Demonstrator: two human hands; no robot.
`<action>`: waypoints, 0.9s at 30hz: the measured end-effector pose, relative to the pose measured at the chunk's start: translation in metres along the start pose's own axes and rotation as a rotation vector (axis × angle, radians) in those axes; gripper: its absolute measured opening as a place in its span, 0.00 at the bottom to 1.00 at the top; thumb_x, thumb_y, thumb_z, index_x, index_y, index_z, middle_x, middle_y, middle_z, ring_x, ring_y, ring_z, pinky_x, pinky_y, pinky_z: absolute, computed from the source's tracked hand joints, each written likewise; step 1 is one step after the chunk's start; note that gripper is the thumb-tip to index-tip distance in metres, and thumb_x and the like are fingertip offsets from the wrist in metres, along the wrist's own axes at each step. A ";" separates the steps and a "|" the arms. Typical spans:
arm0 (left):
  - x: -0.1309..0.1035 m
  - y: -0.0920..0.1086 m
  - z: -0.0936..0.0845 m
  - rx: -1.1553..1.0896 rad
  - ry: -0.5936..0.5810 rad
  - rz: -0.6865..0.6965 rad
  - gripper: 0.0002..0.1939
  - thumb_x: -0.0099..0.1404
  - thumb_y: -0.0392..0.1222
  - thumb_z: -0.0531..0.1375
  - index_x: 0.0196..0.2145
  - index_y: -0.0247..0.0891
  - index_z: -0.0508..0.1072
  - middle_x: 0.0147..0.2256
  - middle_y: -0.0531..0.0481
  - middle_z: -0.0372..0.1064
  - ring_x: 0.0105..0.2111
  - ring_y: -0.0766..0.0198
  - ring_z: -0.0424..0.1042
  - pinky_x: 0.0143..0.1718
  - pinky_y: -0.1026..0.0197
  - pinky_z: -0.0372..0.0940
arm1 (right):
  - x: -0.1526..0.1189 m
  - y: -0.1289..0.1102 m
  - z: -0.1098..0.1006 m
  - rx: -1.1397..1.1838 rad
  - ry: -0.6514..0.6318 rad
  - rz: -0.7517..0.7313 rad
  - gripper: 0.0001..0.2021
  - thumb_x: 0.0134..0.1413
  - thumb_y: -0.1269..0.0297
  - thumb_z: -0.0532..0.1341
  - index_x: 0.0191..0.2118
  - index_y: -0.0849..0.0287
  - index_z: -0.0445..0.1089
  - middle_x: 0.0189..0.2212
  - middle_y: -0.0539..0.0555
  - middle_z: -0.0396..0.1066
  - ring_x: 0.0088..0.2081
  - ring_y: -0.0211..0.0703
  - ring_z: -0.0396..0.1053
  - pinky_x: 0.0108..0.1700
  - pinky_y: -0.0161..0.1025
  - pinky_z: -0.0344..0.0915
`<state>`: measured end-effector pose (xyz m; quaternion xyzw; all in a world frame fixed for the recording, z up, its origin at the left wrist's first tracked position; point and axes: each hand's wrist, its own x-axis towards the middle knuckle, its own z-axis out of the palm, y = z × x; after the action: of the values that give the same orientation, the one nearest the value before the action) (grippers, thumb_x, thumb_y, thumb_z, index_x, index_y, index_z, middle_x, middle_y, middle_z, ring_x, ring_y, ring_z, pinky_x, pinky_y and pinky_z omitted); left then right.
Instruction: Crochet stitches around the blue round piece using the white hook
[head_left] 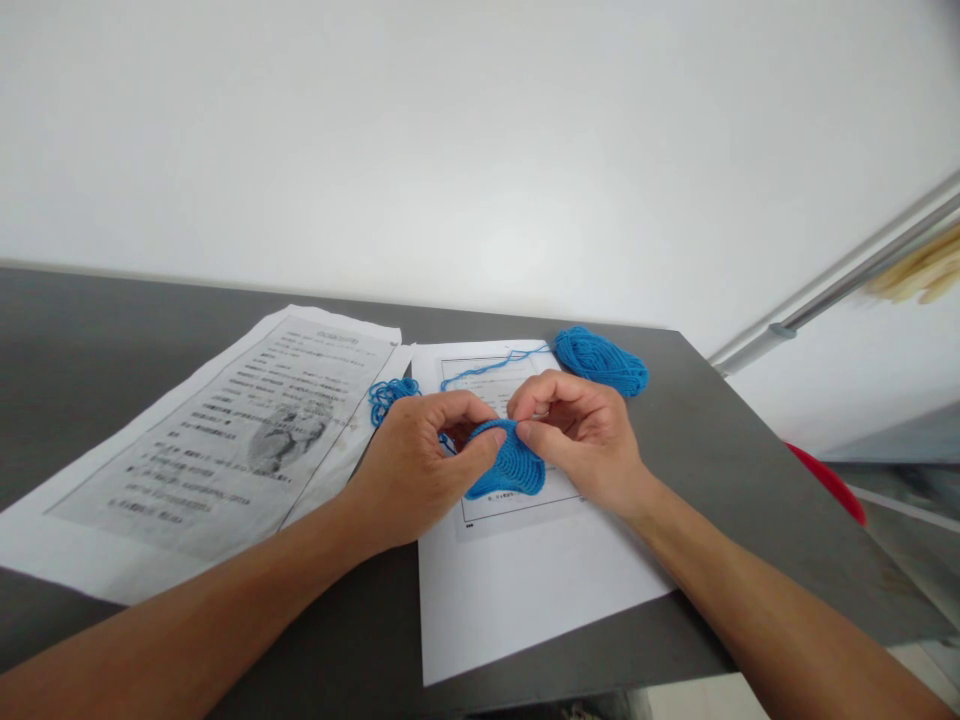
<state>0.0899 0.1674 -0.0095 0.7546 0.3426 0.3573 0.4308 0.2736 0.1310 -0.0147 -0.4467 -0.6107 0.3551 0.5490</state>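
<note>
Grey table (90, 350), both hands' fingers (487, 445) on blue crochet piece (514, 470)

Left forearm: bare, enters from the lower left corner, angled up toward centre. Left hand (416, 468): back toward the camera, fingers curled inward, thumb stretched rightward with its tip pinched against the curled fingers. Right forearm: bare, enters from the lower right corner, angled up and leftward. Right hand (581, 432): knuckles raised, fingers bent down and inward, thumb and forefinger pressed together in a pinch. Both hands: meeting at centre, fingertips close to each other, wrists held low
</note>
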 end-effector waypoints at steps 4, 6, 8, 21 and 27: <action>0.000 0.000 0.000 -0.008 -0.018 -0.006 0.08 0.63 0.37 0.62 0.27 0.35 0.79 0.23 0.56 0.72 0.23 0.72 0.66 0.25 0.70 0.61 | 0.000 0.000 0.000 -0.005 -0.003 -0.004 0.03 0.47 0.72 0.65 0.26 0.58 0.72 0.23 0.48 0.67 0.26 0.36 0.63 0.26 0.34 0.60; 0.000 0.000 -0.001 -0.018 -0.025 -0.022 0.08 0.63 0.38 0.62 0.28 0.35 0.79 0.23 0.56 0.72 0.23 0.71 0.66 0.24 0.69 0.60 | 0.000 0.000 0.000 -0.003 -0.004 -0.010 0.04 0.47 0.72 0.65 0.26 0.58 0.71 0.23 0.48 0.67 0.26 0.36 0.64 0.26 0.34 0.60; -0.001 -0.001 -0.001 -0.043 -0.035 -0.032 0.08 0.63 0.38 0.62 0.28 0.35 0.79 0.23 0.55 0.72 0.24 0.71 0.66 0.25 0.69 0.60 | 0.000 -0.001 0.000 -0.005 -0.005 -0.014 0.04 0.47 0.72 0.65 0.26 0.58 0.71 0.22 0.48 0.67 0.26 0.36 0.64 0.26 0.34 0.60; 0.000 -0.006 0.000 -0.159 -0.090 -0.058 0.08 0.64 0.39 0.62 0.28 0.35 0.78 0.23 0.56 0.69 0.24 0.72 0.62 0.25 0.68 0.57 | 0.000 -0.004 0.000 0.020 -0.027 0.032 0.03 0.45 0.71 0.65 0.26 0.58 0.71 0.22 0.47 0.67 0.24 0.35 0.63 0.25 0.34 0.60; 0.001 -0.004 -0.002 -0.088 -0.087 -0.042 0.08 0.64 0.39 0.62 0.29 0.34 0.79 0.24 0.56 0.69 0.24 0.71 0.63 0.26 0.68 0.59 | 0.000 -0.004 0.000 0.019 -0.036 0.036 0.03 0.45 0.71 0.65 0.26 0.58 0.71 0.22 0.47 0.67 0.24 0.35 0.63 0.26 0.34 0.61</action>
<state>0.0880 0.1705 -0.0122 0.7426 0.3232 0.3297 0.4852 0.2735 0.1296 -0.0115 -0.4457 -0.6089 0.3786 0.5359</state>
